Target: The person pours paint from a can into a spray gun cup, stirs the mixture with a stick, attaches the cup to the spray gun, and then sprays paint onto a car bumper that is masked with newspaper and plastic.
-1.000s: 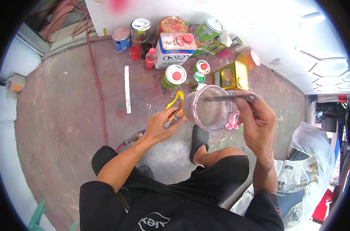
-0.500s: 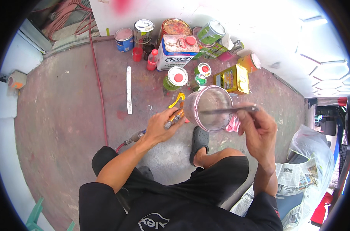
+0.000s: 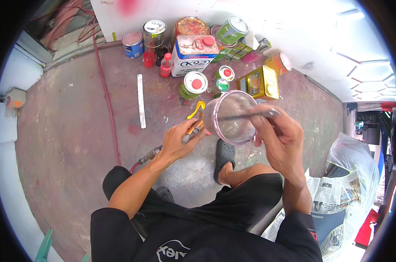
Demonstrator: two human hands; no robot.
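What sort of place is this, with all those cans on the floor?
Probably a paint-spraying workshop. Pointers are the round blue-sided metal can among others near the white wall, the long thin red hose and the grey floor blotched with red.

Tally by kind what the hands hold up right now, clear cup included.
Orange tool, likely a spray gun, in the left hand: 1
Clear cup: 1
Dark stick in the right hand: 1
Total: 3
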